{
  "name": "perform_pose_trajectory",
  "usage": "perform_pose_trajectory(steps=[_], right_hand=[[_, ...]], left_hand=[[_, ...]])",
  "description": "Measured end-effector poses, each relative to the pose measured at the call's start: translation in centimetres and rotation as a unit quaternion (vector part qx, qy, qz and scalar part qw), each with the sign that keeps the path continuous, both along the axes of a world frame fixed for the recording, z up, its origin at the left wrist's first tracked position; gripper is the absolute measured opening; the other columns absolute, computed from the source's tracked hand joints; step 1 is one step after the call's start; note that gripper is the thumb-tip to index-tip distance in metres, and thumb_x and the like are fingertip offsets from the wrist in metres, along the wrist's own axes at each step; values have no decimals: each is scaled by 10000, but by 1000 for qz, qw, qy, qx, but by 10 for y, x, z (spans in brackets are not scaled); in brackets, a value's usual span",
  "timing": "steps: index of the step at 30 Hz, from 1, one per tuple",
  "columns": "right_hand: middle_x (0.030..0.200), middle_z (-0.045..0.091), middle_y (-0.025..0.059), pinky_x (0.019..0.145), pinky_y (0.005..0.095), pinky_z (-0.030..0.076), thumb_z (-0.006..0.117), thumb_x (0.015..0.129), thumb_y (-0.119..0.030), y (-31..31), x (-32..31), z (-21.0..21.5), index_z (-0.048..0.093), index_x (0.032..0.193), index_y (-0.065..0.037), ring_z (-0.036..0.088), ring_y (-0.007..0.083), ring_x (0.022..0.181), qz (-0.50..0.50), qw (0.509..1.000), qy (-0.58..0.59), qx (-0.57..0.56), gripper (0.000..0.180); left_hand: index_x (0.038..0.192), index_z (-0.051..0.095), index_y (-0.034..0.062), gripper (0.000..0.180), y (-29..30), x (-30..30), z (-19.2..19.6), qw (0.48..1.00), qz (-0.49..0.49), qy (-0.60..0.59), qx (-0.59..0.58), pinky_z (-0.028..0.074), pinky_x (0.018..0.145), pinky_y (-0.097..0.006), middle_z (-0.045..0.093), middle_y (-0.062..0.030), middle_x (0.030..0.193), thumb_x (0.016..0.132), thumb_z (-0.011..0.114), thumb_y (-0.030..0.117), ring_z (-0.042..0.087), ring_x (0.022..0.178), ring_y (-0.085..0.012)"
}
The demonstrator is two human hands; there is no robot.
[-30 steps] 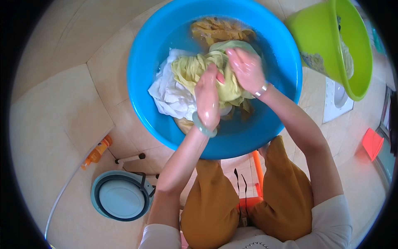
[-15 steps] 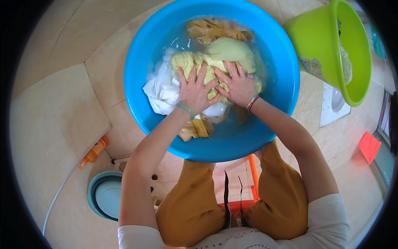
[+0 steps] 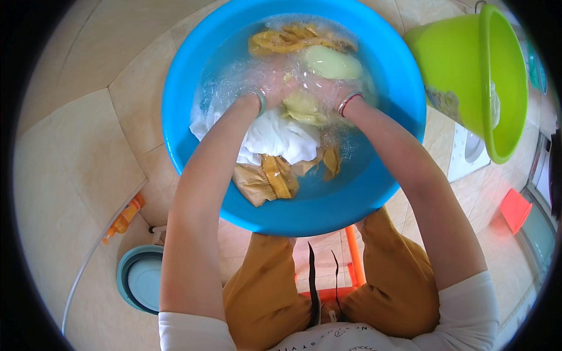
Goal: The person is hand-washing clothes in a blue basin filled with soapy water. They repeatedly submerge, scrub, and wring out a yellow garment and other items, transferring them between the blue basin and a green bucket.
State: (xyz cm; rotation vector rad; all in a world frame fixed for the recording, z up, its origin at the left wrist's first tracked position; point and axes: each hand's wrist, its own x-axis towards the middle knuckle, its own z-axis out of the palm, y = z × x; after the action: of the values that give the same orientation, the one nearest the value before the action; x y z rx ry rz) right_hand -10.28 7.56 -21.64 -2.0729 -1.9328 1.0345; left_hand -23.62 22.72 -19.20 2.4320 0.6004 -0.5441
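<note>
A large blue basin (image 3: pixel 178 128) holds sudsy water and wet clothes. Both my hands are under the surface, pressed down among pale yellow cloth (image 3: pixel 304 108). My left hand (image 3: pixel 274 82) is blurred by splashing water, with a green bangle at its wrist. My right hand (image 3: pixel 328 92) lies beside it, its wrist ringed by red and silver bands; its fingers are also obscured. A pale yellow cloth bulge (image 3: pixel 331 62) rises just beyond them. White cloth (image 3: pixel 281 140) bunches nearer to me, next to a golden-brown garment (image 3: pixel 266 181). More golden-brown cloth (image 3: pixel 298 38) floats at the far side.
A lime-green tub (image 3: pixel 451 64) leans at the upper right, near a white floor fixture (image 3: pixel 468 152). A red-orange dustpan-like piece (image 3: pixel 515 210) is at the right. At lower left are a grey-green basin (image 3: pixel 140 278) and an orange bottle (image 3: pixel 124 219). An orange stool (image 3: pixel 354 251) is under me.
My hands have pushed forward and down into the water, which now splashes over them. The white cloth has spread toward the middle, and the pale yellow cloth has sunk partly.
</note>
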Motion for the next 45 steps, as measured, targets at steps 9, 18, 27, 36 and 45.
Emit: perform_pose_trajectory(steps=[9, 18, 27, 36, 45], right_hand=[[1149, 643, 82, 950, 290, 424, 630, 897, -248, 17, 19, 12, 632, 1195, -37, 562, 148, 1071, -387, 840, 365, -106, 365], [916, 587, 5, 797, 241, 417, 603, 845, -5, -41, -14, 165, 624, 923, -19, 545, 97, 883, -393, 583, 696, 145, 83], [870, 476, 61, 769, 271, 397, 533, 838, -94, -47, -34, 245, 510, 778, -72, 436, 136, 751, -163, 475, 832, 237, 68], [1485, 302, 151, 1094, 404, 326, 791, 746, -260, -78, -15, 175, 426, 1402, -117, 313, 319, 1371, -223, 930, 225, 185, 764], [1289, 556, 125, 991, 316, 420, 706, 805, -149, -76, -32, 163, 533, 1235, 1, 540, 206, 1169, -319, 773, 540, 94, 486]], left_hand=[[1076, 695, 177, 307, 11, -15, 22, 991, 81, -96, -37, 456, 888, -429, 564, -140, 1127, 939, 475, 342, 548, 1032, -319], [1049, 689, 143, 295, -52, -92, 125, 966, 44, -244, -76, 442, 895, -373, 594, -95, 1038, 779, 682, 24, 579, 948, -233], [966, 639, 56, 245, -40, -70, 184, 922, 44, -338, -182, 414, 977, -393, 624, -82, 1161, 749, 750, 30, 506, 1191, -271], [871, 519, 34, 79, -50, -100, 193, 833, 284, -227, -418, 430, 883, -295, 639, -118, 1066, 885, 576, -19, 570, 970, -160], [928, 476, 51, 61, -51, -83, 242, 688, 276, -387, -548, 436, 707, -245, 597, -73, 911, 910, 534, 44, 539, 781, -120]])
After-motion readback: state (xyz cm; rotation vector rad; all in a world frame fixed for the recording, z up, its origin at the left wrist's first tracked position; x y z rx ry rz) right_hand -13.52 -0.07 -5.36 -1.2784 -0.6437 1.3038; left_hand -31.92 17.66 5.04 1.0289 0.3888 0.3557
